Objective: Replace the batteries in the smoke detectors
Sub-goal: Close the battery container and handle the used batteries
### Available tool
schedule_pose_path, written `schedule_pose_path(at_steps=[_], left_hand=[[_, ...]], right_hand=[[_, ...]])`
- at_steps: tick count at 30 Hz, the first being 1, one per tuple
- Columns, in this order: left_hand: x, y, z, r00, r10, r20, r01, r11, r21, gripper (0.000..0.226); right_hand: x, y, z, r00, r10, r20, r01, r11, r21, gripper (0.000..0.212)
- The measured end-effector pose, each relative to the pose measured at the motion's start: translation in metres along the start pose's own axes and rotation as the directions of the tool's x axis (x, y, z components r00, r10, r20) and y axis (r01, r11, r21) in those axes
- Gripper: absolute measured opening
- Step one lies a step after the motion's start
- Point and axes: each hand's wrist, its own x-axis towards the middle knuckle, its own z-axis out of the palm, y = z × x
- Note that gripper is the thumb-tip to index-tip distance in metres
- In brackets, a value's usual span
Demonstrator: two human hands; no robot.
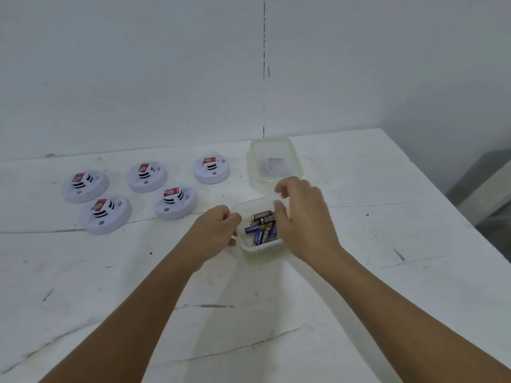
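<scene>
the job looks barely begun: the table [359, 286] carries five smoke detectors [85, 186], all sitting whole at the far left, none visibly opened. two clear tubs: one [275, 159] at the back, one [260, 251] near, holding roughly six batteries [261, 230], hard to count. the left hand [214, 230] curls round the near tub's left edge; the right hand [302, 217] hovers over it, fingers loosely spread, holding nothing i can see.
</scene>
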Motion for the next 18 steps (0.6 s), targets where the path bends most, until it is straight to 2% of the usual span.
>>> schedule_pose_path(at_steps=[2,4,7,11,18], left_hand=[[-0.001,-0.005,-0.009,1.0,-0.01,-0.002,0.01,1.0,-0.014,0.024],[-0.003,-0.006,-0.013,1.0,-0.014,-0.003,0.014,0.999,-0.046,0.021],[-0.005,-0.004,-0.014,1.0,0.003,-0.023,-0.004,0.999,-0.054,0.022],[-0.009,-0.002,-0.014,0.997,0.023,-0.067,-0.027,0.998,-0.06,0.023],[-0.024,-0.019,-0.038,0.981,0.05,-0.186,-0.055,0.998,-0.026,0.023]], right_hand=[[0.0,0.01,0.002,0.99,0.128,-0.051,-0.127,0.992,0.016,0.032],[0.001,0.02,0.004,0.958,0.283,0.048,-0.287,0.95,0.12,0.038],[0.0,0.025,0.004,0.88,0.425,0.211,-0.463,0.867,0.184,0.029],[0.003,0.024,-0.003,0.895,0.393,0.211,-0.434,0.877,0.206,0.016],[0.001,-0.006,-0.002,0.923,0.303,0.239,-0.375,0.851,0.367,0.013]])
